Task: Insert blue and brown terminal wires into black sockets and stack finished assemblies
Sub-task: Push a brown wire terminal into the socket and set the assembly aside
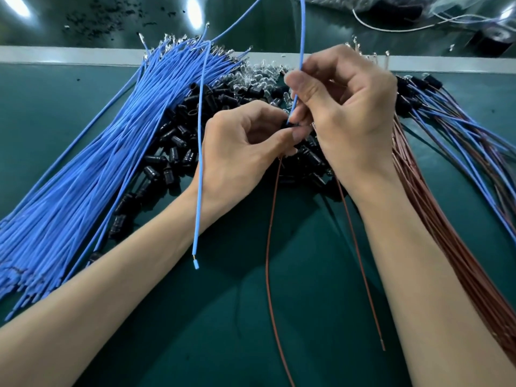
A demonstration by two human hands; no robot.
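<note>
While the left hand [240, 152] pinches a black socket [287, 125], the right hand [346, 107] clamps the blue wire [301, 37]; insertion seems underway, needing a straight downward push.

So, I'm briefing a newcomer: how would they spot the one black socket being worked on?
Find the heap of black sockets mid-table, between the blue bundle and brown bundle. Above it the left hand pinches one socket. Only this one is lifted, with the right hand's blue wire meeting it.
</note>
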